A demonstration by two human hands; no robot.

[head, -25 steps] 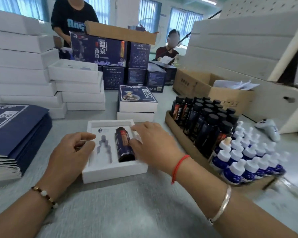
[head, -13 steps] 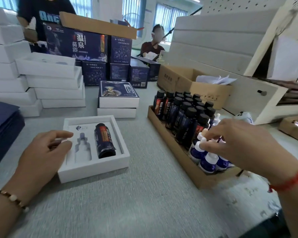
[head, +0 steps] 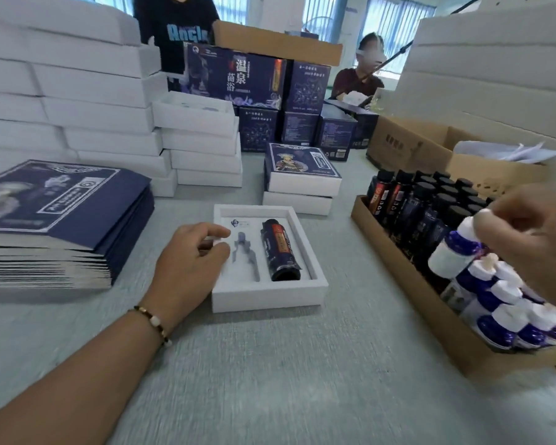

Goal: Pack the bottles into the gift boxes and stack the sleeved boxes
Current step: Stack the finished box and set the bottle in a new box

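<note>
An open white gift box lies on the grey table in front of me. A dark bottle lies in its right slot; the dropper-shaped left slot holds nothing. My left hand rests on the box's left edge, fingers loosely curled. My right hand pinches a small blue dropper bottle with a white cap and holds it lifted above the cardboard tray, which carries several dark bottles and several blue dropper bottles.
A pile of flat navy sleeves lies at the left. White boxes are stacked behind it. One sleeved box on a white box stands behind the open box. Navy cartons, a brown carton and two people are at the back.
My right hand left the box, reached into the tray and has lifted out one blue dropper bottle. My left hand stayed at the box's left edge.
</note>
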